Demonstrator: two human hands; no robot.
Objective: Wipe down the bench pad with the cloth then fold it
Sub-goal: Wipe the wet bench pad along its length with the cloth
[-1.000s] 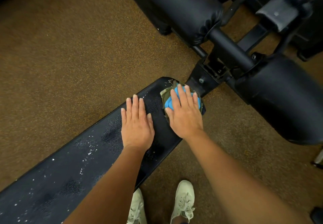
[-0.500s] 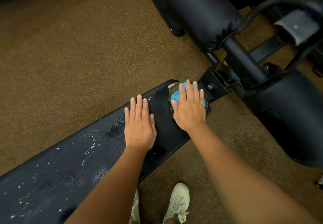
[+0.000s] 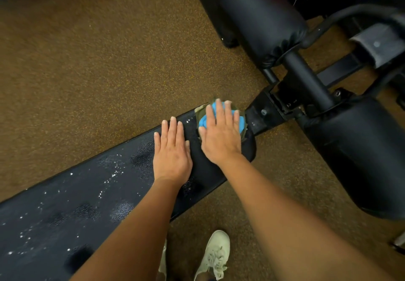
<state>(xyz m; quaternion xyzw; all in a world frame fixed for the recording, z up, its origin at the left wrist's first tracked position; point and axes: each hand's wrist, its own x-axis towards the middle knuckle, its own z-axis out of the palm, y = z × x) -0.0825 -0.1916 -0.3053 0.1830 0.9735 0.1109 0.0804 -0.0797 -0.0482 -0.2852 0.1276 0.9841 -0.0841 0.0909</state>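
Your left hand (image 3: 172,153) lies flat, fingers straight, on the bench pad (image 3: 92,195) just beside your right hand (image 3: 221,136); the right presses the bunched cloth (image 3: 205,121) flat-palmed at the pad's far end; the wet, speckled length runs leftward from both hands.

floor (image 3: 87,72): brown, speckled | roller pads (image 3: 258,17): black, 1 and 3 o'clock | shoe (image 3: 215,256): pale, 6 o'clock

Right hand (image 3: 221,137) has slid cloth (image 3: 205,122) slightly leftward across end of bench pad (image 3: 87,193); gap to left hand (image 3: 172,153) now narrower
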